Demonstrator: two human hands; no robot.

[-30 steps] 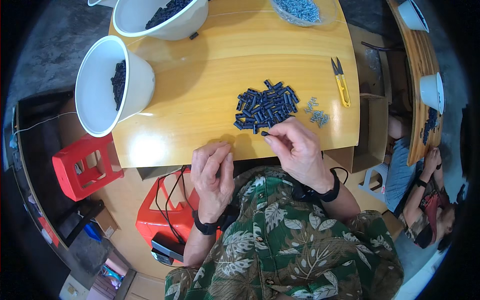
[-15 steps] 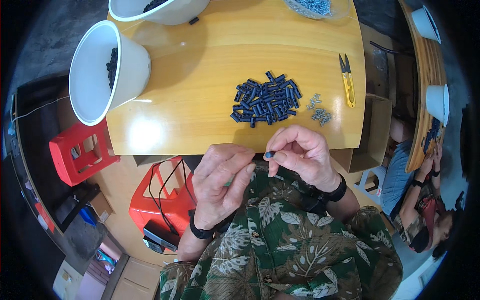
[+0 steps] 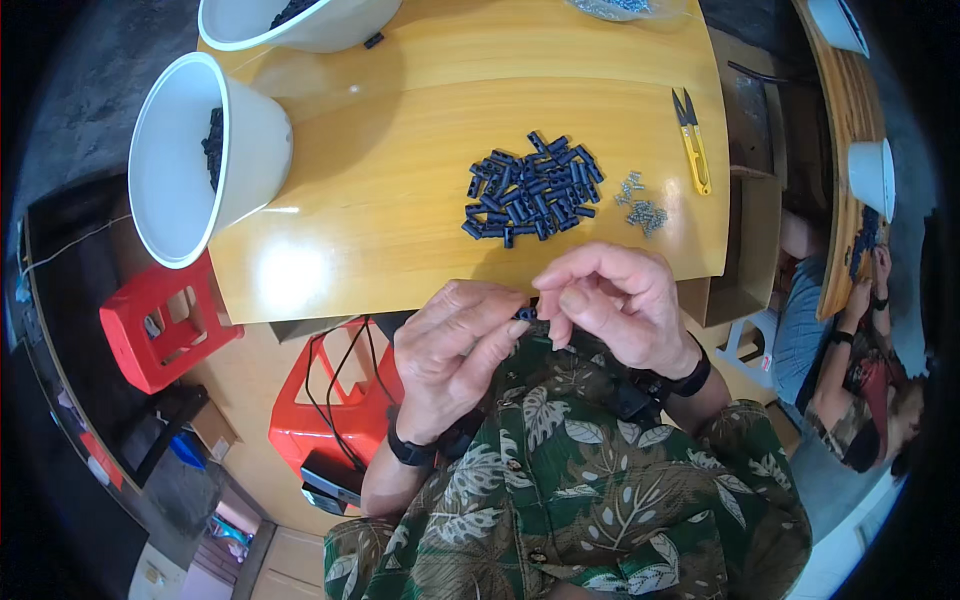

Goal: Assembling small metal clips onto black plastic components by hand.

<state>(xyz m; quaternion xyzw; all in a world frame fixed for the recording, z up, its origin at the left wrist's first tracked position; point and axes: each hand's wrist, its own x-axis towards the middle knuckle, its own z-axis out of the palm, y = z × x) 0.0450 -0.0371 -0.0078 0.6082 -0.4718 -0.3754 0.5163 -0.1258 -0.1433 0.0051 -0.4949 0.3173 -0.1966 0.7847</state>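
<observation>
My left hand (image 3: pixel 455 350) pinches a short dark-blue plastic tube (image 3: pixel 525 313) between thumb and fingertips, over the table's front edge. One end of the tube faces my right hand (image 3: pixel 622 305). That hand is curled close beside it, with its fingertips at or near the tube's end. Whatever sits inside its bent fingers is hidden. Beyond my hands lies a heap of similar dark-blue tubes (image 3: pixel 535 188), some with visible holes. Two small clusters of silver screws (image 3: pixel 647 217) lie to the right of the heap.
Yellow-handled thread snips (image 3: pixel 692 145) lie at the table's (image 3: pixel 400 230) right. White tubs (image 3: pixel 275 130) with dark pieces stand at the left and far left; a clear bowl (image 3: pixel 615 8) holds small metal parts. Red stools (image 3: pixel 165 325) are at left. Another person (image 3: pixel 850 390) works at a right-hand table.
The dark-blue tube has passed from my right fingertips into my left hand's pinch. My right thumb has drawn back from it. The view has shifted slightly.
</observation>
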